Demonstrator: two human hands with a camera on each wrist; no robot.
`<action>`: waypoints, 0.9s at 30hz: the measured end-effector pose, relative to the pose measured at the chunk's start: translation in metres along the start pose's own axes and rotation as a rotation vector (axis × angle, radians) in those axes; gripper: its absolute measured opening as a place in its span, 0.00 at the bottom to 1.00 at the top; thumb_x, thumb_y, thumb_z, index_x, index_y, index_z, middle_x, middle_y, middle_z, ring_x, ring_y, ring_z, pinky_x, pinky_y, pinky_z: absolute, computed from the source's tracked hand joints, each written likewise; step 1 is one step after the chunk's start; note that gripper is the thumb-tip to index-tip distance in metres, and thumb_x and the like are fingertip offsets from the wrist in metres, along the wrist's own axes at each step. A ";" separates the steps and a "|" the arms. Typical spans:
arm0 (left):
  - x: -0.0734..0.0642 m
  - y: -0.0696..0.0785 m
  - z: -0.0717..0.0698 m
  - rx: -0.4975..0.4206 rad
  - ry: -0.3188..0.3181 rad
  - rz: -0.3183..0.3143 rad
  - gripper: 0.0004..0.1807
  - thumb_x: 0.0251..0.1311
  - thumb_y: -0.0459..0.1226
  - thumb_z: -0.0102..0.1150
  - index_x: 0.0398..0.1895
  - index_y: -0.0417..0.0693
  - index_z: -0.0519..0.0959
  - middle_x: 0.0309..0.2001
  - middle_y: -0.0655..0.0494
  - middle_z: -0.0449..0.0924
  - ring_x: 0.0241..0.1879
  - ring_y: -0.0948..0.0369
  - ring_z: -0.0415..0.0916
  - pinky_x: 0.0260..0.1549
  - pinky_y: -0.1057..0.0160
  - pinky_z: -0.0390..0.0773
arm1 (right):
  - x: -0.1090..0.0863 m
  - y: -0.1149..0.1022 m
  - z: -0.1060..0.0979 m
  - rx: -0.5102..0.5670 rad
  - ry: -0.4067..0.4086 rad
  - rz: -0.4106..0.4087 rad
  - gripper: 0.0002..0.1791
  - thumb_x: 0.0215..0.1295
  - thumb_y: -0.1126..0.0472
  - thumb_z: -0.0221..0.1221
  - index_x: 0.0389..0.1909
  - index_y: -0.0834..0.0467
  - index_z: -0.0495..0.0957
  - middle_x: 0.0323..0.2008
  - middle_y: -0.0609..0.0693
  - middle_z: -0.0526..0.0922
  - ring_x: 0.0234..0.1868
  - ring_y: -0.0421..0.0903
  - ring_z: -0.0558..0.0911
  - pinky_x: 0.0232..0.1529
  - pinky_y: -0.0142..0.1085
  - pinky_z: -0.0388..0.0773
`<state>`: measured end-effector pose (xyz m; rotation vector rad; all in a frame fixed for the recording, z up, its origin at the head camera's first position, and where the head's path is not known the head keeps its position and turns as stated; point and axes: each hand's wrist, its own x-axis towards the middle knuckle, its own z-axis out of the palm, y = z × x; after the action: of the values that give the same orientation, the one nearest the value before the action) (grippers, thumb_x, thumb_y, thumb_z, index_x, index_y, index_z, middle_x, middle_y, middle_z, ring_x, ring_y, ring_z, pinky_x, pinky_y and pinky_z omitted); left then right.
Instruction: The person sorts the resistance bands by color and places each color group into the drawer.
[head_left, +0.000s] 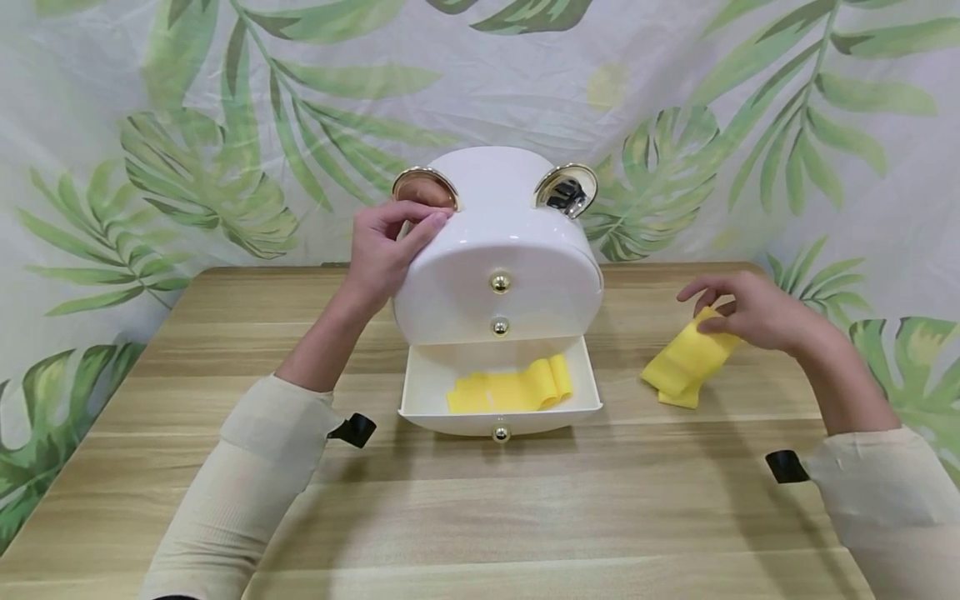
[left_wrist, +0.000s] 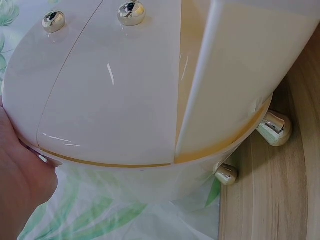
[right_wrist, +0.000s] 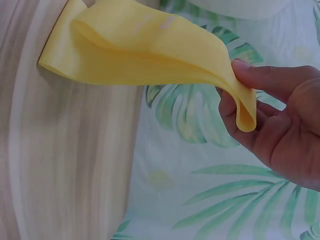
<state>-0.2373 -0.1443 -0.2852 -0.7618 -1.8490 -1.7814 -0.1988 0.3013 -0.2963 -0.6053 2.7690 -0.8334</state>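
Note:
A white drawer box (head_left: 498,233) with two round gold ears stands on the table, its bottom drawer (head_left: 431,367) pulled out. In that drawer lies a folded yellow resistance band (head_left: 510,387). My left hand (head_left: 386,250) rests on the upper left of the box, fingertips at the base of the left gold ear (head_left: 426,187). To the right of the box, my right hand (head_left: 757,312) pinches a second yellow resistance band (head_left: 690,358) between thumb and fingers. It hangs as a wide, flat loop in the right wrist view, with faint print on it.
Gold knobs (head_left: 500,282) sit on the drawer fronts, and small gold feet (left_wrist: 275,129) show under the box. Behind the wooden table (head_left: 480,517) hangs a leaf-patterned cloth (head_left: 300,108), close to the box's back.

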 end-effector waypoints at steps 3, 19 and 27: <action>0.000 0.000 -0.001 0.007 0.006 -0.001 0.08 0.62 0.28 0.69 0.36 0.26 0.87 0.35 0.66 0.90 0.38 0.67 0.79 0.32 0.73 0.75 | 0.000 -0.009 -0.001 0.058 0.008 0.008 0.23 0.62 0.76 0.67 0.59 0.67 0.79 0.43 0.57 0.83 0.45 0.55 0.86 0.43 0.34 0.83; 0.001 -0.002 0.000 -0.002 0.003 -0.005 0.04 0.62 0.25 0.67 0.35 0.34 0.90 0.36 0.59 0.90 0.38 0.65 0.80 0.32 0.72 0.76 | -0.001 -0.035 -0.002 0.183 0.173 0.022 0.08 0.63 0.67 0.72 0.39 0.67 0.88 0.43 0.61 0.89 0.34 0.35 0.85 0.33 0.29 0.81; 0.001 -0.002 0.000 0.001 0.007 0.002 0.06 0.61 0.23 0.66 0.35 0.36 0.90 0.35 0.58 0.91 0.37 0.65 0.80 0.32 0.72 0.75 | 0.000 -0.042 0.000 0.280 0.091 0.034 0.18 0.63 0.71 0.70 0.54 0.69 0.84 0.53 0.64 0.86 0.44 0.33 0.86 0.41 0.28 0.83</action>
<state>-0.2391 -0.1443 -0.2861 -0.7561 -1.8435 -1.7800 -0.1848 0.2698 -0.2730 -0.4777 2.6608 -1.2408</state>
